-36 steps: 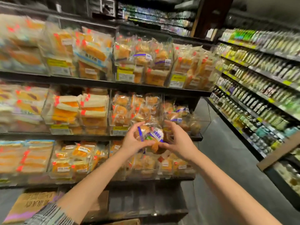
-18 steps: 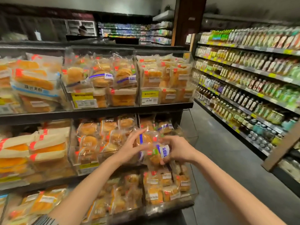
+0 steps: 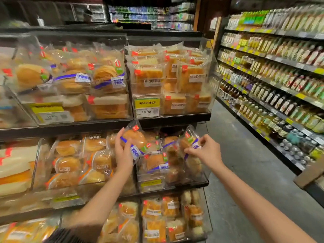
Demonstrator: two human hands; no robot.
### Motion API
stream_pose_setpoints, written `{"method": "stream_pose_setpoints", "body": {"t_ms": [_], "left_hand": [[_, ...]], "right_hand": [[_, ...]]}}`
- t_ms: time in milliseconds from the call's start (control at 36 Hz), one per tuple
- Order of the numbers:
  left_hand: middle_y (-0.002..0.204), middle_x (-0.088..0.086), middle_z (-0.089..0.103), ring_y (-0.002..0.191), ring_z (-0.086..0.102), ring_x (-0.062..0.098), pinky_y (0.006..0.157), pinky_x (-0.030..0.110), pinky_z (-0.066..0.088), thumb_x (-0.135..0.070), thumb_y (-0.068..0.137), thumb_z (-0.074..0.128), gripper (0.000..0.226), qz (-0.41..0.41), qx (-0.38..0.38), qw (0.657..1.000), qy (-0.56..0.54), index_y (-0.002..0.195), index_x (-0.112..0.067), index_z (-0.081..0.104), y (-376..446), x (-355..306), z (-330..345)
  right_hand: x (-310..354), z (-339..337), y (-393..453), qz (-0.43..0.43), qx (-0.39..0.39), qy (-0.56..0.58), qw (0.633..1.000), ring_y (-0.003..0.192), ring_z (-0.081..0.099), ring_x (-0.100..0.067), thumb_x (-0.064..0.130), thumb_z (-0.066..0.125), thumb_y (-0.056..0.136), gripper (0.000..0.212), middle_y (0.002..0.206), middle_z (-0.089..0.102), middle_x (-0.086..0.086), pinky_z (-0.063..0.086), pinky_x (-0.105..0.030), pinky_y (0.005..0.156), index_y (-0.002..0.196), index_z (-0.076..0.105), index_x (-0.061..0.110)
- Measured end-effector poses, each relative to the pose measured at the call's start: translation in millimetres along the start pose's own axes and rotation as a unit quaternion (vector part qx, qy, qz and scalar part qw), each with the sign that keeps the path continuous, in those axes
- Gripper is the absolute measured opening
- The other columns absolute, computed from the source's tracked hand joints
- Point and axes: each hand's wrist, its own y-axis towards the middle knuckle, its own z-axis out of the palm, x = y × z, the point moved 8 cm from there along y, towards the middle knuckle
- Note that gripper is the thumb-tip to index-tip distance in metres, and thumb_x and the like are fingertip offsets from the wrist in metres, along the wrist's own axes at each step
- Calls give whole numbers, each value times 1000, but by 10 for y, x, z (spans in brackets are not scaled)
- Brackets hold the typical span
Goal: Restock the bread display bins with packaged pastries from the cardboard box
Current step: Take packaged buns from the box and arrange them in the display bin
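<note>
Three tiers of clear display bins are seen on the dark bread rack (image 3: 171, 118), every tier packed with wrapped loaves and buns. On the middle tier, the right-end bin (image 3: 175, 179) is taken as landmark. Just above its left edge a packaged pastry (image 3: 135, 137), a round bun in clear wrap with a blue band and red sticker, is gripped by the left hand (image 3: 123, 155), fingers curled round its near side. Over the bin's right end a second packaged pastry (image 3: 190, 142) is pinched at its wrapper by the right hand (image 3: 206, 152). Inside the bin, similar blue-banded buns are stacked. Directly above the bin, on the top tier, a yellow price tag (image 3: 147, 107) reading 19.90 is fixed below square toast packs. Left of the bin, paler round buns are held in the neighbouring compartment. Right of the bin, a grey aisle floor (image 3: 236, 155) runs back, and beyond it long shelves of bottles (image 3: 273, 95) with yellow tags are ranged. The cardboard box cannot be told with certainty.
</note>
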Motion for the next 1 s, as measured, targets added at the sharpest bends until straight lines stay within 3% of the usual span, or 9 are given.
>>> {"method": "stream_pose_setpoints", "body": {"t_ms": [56, 167, 306, 444, 528, 750, 861, 917, 1000], "left_hand": [[130, -9, 48, 128, 44, 18, 111, 36, 35, -5, 98, 45, 38, 1, -29, 999, -15, 133, -21, 46, 14, 52, -23], [118, -20, 39, 107, 43, -19, 90, 0, 33, -1, 100, 39, 38, 18, -60, 998, -9, 137, -7, 43, 36, 46, -31], [124, -7, 45, 122, 46, 15, 101, 24, 39, -6, 101, 40, 36, 29, -77, 997, -7, 136, -10, 43, 53, 91, -48], [115, -19, 46, 116, 50, 15, 101, 30, 41, -6, 101, 40, 35, 45, -83, 996, -3, 136, -9, 43, 30, 53, 37], [112, -19, 46, 102, 51, -1, 87, 11, 44, -5, 101, 38, 36, 47, -95, 994, -9, 137, -7, 41, 28, 51, 67], [129, 1, 44, 117, 44, 8, 92, 4, 35, -17, 101, 43, 39, 116, -6, 988, 106, 138, -7, 39, -29, 75, 129], [134, -4, 43, 125, 40, 7, 102, 19, 32, -50, 87, 36, 63, 136, 13, 982, 132, 139, -14, 39, -33, 127, 122], [134, -5, 43, 125, 41, 9, 102, 21, 33, -50, 87, 35, 63, 136, 11, 982, 130, 139, -14, 39, -40, 138, 129], [133, -6, 42, 123, 40, 6, 99, 9, 31, -41, 92, 37, 55, 141, 10, 979, 146, 139, -14, 39, -49, 120, 155]], "right_hand": [[-10, 131, 61, 16, 0, 29, 999, 72, 55, -16, 37, 90, 56, 51, 75, 60, 2, 39, -31, 61, 76, 51, 11], [-77, 574, 102, 78, 46, 80, 993, 72, 57, -17, 39, 90, 57, 52, 77, 61, -2, 43, -29, 61, 77, 51, 12], [-188, 1125, 118, 140, 162, 116, 970, 91, 60, -19, 56, 87, 50, 63, 94, 62, -2, 48, -31, 80, 89, 52, 20], [-322, 896, 256, 190, 155, 154, 957, 96, 61, -23, 36, 86, 67, 43, 94, 64, -5, 44, -25, 72, 86, 58, 11], [-482, 753, 303, 230, 122, 197, 945, 114, 55, -30, 36, 76, 79, 60, 112, 58, -12, 44, -34, 88, 122, 54, 0], [-434, 1087, 237, 133, 307, -119, 935, 128, 48, -29, 65, 43, 90, 77, 143, 48, -11, 42, -37, 103, 140, 43, 5], [-393, 1067, 379, 109, 284, -175, 936, 121, 54, -27, 69, 58, 80, 81, 135, 54, -10, 46, -35, 97, 133, 49, 8], [-366, 1000, 511, 118, 249, -137, 951, 122, 52, -28, 65, 71, 70, 88, 136, 54, -11, 46, -37, 100, 134, 48, 8], [-280, 874, 712, 126, 170, -53, 976, 131, 45, -32, 56, 64, 84, 85, 144, 45, -17, 41, -41, 103, 144, 35, 4]]}}
